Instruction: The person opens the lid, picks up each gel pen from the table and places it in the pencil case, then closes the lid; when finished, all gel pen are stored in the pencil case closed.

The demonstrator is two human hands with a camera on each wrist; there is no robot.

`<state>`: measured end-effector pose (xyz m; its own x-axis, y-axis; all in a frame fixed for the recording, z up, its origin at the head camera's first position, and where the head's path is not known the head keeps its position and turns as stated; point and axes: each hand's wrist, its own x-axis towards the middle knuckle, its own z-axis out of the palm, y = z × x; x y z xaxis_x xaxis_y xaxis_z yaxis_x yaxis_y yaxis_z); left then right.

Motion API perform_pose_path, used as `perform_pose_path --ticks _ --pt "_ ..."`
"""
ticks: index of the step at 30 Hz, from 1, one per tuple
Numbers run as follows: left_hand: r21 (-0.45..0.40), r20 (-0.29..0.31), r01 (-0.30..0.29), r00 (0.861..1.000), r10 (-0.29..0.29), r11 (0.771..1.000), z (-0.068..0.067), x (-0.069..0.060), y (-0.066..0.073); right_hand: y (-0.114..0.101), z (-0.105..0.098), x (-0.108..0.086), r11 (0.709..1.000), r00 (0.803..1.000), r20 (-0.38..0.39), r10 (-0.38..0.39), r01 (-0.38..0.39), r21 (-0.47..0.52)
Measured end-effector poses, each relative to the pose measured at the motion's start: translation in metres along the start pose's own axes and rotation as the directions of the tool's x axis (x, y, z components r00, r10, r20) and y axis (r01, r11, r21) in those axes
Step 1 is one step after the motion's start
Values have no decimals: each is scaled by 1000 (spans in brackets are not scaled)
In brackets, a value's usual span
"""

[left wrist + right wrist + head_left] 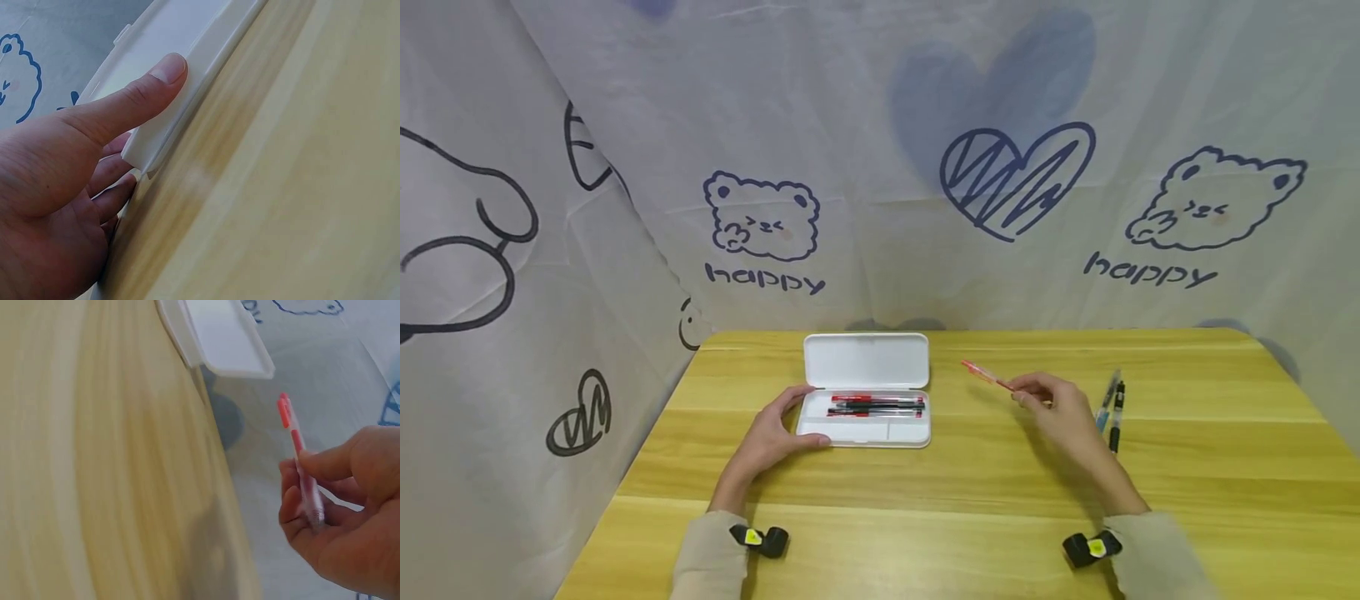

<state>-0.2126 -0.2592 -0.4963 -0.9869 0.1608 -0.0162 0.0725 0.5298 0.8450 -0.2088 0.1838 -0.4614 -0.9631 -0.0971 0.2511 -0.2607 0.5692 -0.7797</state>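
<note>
The white pencil case [865, 432] lies with its lid raised at the back, and several red and black pens [880, 406] rest in its long compartment. At the case's left end is my left hand [772, 433], which grips it with the thumb on the front rim and the fingers around the side. In the left wrist view the thumb [140, 100] presses the case's edge. My right hand [1060, 417] pinches a red pen [985, 374] above the table, right of the case. The right wrist view shows this pen [292, 425] between thumb and fingers, its red clip end outward.
A blue-and-clear pen [1105, 404] and a black pen [1117, 417] lie on the wooden table [925, 517] beyond my right hand. A printed cloth [880, 167] hangs along the table's back and left side.
</note>
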Motion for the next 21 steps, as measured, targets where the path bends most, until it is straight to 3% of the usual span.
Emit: perform_pose_path --ticks 10,21 --pt "-18 -11 -11 1000 11 1000 0 -2 -3 -26 51 11 993 1000 -3 -11 12 121" --pt "-4 -11 -13 1000 13 1000 1 0 0 -49 98 27 975 998 -64 -20 33 221"
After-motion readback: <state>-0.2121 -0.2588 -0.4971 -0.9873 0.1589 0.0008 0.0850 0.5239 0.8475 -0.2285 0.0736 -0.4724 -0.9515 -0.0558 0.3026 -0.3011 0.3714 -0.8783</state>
